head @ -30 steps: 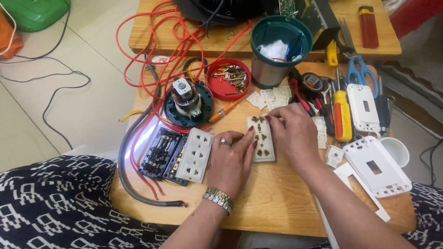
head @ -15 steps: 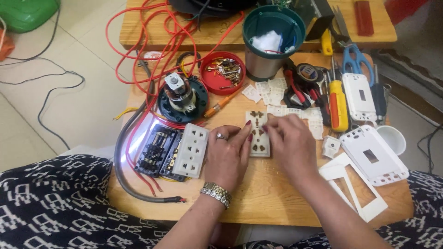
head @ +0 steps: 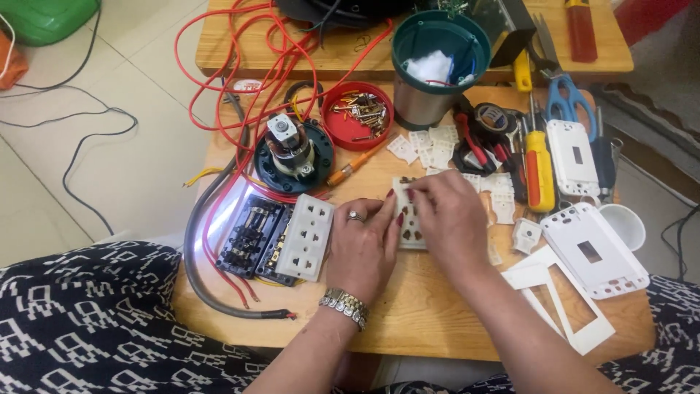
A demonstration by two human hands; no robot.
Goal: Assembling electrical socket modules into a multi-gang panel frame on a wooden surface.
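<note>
Both of my hands rest on a white socket strip [head: 408, 219] lying on the wooden table [head: 408, 314]. My left hand [head: 361, 244], with a ring and a metal wristwatch, presses the strip's left edge. My right hand [head: 452, 219] covers its right side, fingertips pinching at the top end. Just left lies a second white socket plate [head: 306, 235] on an open black housing [head: 251, 233] with red wires.
A small motor on a dark round base [head: 292, 153], a red dish of screws [head: 357, 115], a green-rimmed cup [head: 440, 66], loose white socket inserts [head: 430, 146], yellow screwdriver [head: 539, 171], blue scissors [head: 569, 98], white cover plates [head: 590, 244] and a grey cable [head: 197, 270] crowd the table.
The view has drifted slightly. My hands stay on the socket strip; the right fingers have shifted a little toward its top end.
</note>
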